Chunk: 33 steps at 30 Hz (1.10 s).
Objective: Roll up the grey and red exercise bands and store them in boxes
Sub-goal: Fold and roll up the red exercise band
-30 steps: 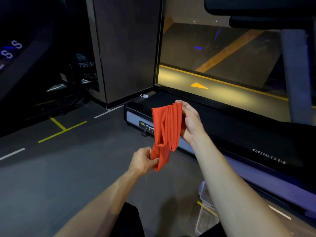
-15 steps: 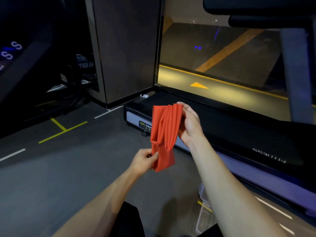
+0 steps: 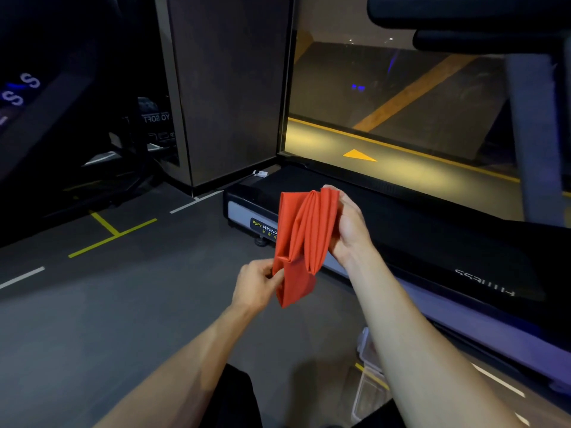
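The right hand (image 3: 346, 225) grips the top of the folded red band (image 3: 304, 242) — held up in the air. The left hand (image 3: 258, 287) pinches its low end (a clear box (image 3: 367, 393) sits on the floor).

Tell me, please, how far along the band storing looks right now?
Done: the red band is gathered into hanging folds. In hand: the right hand grips its top, the left hand pinches its lower end. Left: rolling it and placing it in the clear box below. No grey band is visible.
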### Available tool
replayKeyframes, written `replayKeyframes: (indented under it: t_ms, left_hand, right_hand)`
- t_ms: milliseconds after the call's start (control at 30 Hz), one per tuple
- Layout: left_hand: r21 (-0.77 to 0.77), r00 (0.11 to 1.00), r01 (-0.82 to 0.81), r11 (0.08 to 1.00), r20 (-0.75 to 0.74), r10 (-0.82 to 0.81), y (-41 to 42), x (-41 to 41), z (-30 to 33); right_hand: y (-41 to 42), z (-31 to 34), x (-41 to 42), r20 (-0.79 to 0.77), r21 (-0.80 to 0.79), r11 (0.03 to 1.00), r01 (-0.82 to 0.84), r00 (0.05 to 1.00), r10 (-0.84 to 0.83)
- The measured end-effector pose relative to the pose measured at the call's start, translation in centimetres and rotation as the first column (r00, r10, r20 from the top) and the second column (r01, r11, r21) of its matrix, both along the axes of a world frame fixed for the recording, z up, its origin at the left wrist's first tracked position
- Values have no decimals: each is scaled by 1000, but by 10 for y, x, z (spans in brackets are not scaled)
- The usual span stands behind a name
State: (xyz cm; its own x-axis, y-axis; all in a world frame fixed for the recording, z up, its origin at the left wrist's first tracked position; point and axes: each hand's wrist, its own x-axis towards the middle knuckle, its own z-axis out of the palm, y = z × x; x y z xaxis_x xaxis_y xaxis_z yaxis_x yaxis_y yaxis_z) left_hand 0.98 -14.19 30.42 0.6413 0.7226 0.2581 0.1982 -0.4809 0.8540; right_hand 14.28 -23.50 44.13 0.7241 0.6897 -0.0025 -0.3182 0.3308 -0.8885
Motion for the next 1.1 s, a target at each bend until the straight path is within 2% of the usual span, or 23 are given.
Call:
replayKeyframes:
  t_ms: [100,200,300,400,467,533,600,633,700,767,900,933,1000,1100]
  left_hand:
    - [-66,999,43,997,-5,-44,1,0,-3]
    - [-194,989,138,971,-16,-144,1,3,-11]
    - [-223,980,180,958,-41,-193,0,5,-16]
    - [-252,982,107,962,-123,-141,2,11,-19]
    - [-336,982,48,941,-155,-106,2,18,-21]
    - [-508,988,21,861,-123,-96,1,24,-21]
    - [-673,992,27,739,-71,-100,0,28,-19]
    - [-721,992,36,692,-56,-110,1,30,-18]
    - [-755,991,45,654,-49,-125,2,32,-20]
    - [-744,989,22,668,-80,-122,4,34,-29]
    - [-605,968,-47,794,-223,-112,10,44,-55]
    - [-623,967,-29,782,-216,-136,10,46,-59]
    - [-728,977,57,683,-100,-189,12,50,-68]
    - [-855,977,178,488,96,-189,16,55,-85]
  right_hand:
    - [2,1,0,-2,-3,999,42,999,-42]
    - [4,4,1,-33,22,997,69,997,-68]
    - [7,6,3,-43,39,994,104,994,-102]
    - [8,6,3,-46,34,993,117,992,-115]
    - [8,3,4,-38,15,992,128,991,-127]
    - [7,-1,6,-44,-4,990,140,989,-140]
    - [7,-4,8,-57,-7,989,147,987,-148]
    - [7,-5,10,-67,-4,988,151,986,-151]
    - [9,-7,15,-77,0,987,161,984,-160]
    - [11,-10,19,-74,-9,986,167,983,-167]
    - [20,-24,27,-78,-59,979,194,977,-198]
    - [23,-28,29,-91,-63,979,195,976,-200]
    - [27,-37,36,-115,-55,979,195,973,-200]
    - [33,-51,48,-126,-53,980,193,972,-199]
